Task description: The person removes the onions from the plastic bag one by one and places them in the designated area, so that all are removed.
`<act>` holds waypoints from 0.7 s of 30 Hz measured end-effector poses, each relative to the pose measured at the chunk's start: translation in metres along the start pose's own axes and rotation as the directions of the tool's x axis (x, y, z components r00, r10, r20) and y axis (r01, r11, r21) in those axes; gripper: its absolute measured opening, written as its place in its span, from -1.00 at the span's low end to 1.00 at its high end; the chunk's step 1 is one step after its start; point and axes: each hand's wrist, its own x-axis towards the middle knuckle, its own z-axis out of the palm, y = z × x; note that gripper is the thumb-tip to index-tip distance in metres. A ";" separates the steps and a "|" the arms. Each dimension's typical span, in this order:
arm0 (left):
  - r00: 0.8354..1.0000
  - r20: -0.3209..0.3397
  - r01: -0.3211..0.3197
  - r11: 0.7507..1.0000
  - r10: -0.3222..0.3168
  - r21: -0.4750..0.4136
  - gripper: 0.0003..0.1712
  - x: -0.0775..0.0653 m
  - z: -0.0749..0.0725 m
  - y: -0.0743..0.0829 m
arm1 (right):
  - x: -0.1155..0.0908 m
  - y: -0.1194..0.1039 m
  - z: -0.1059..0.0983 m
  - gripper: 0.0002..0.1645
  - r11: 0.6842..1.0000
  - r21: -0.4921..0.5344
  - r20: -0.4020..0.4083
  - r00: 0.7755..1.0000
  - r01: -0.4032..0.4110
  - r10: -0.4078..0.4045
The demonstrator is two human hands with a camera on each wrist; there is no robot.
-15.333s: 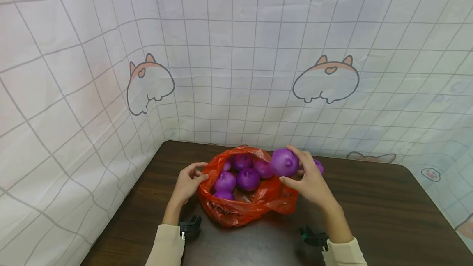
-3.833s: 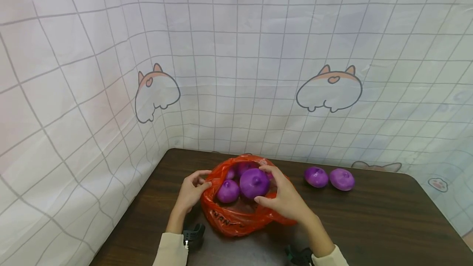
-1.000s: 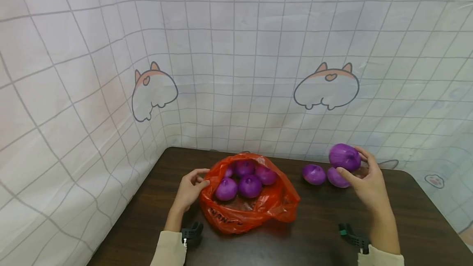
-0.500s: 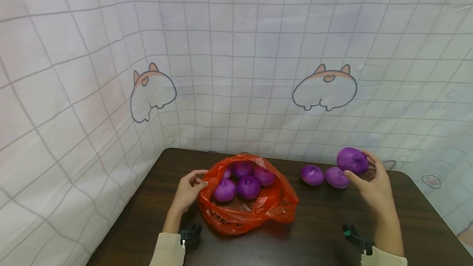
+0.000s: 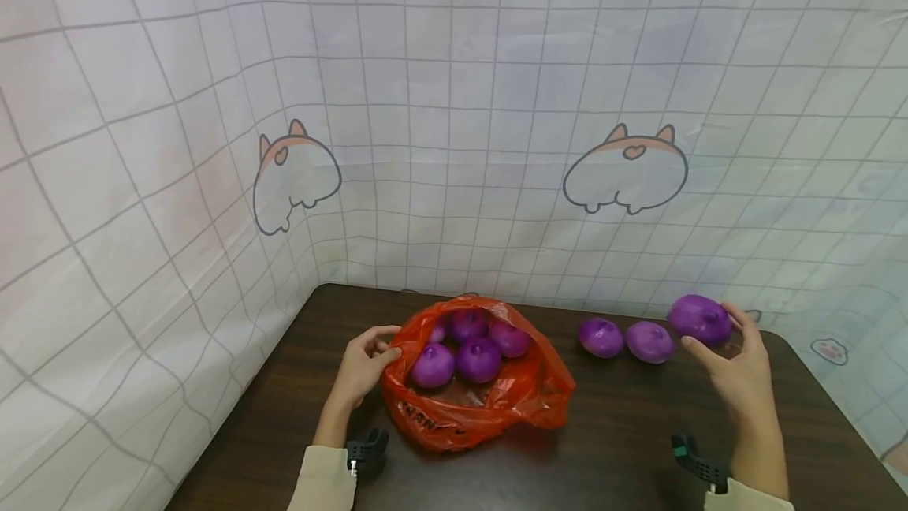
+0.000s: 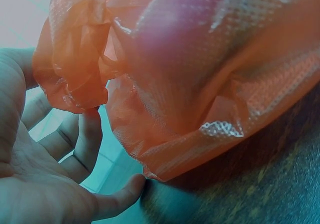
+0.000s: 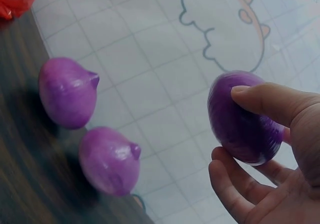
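A red plastic bag [image 5: 489, 416] stands with its mouth spread on the table, several shiny purple onions [image 5: 478, 359] inside. My left hand [image 5: 363, 365] holds the bag's left rim; in the left wrist view, its fingers curl behind the thin plastic [image 6: 75, 79], with the thumb near the lower edge. My right hand [image 5: 741, 369] grips another purple onion [image 5: 700, 319] between thumb and fingers at the table's right back. In the right wrist view, that onion [image 7: 242, 119] is held apart from two onions on the table, a darker one [image 7: 69, 92] and a paler one [image 7: 110, 160].
The dark wooden table [image 5: 610, 432] has its back edge against a white grid-patterned cloth [image 5: 454, 180] with cartoon corgis. Another cloth side closes off the left. The two loose onions [image 5: 649, 341] sit side by side near the back edge, right of the bag.
My right hand took an onion from the bag to the right, past the two on the table, and over the last second has moved further right and slightly down. The left hand stays at the rim.
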 end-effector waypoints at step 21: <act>1.000 -0.001 0.005 1.000 -0.005 -0.014 -0.59 0.001 0.000 0.000 | 0.010 0.041 0.000 0.11 0.989 -0.010 -0.017 0.989 -0.145 0.145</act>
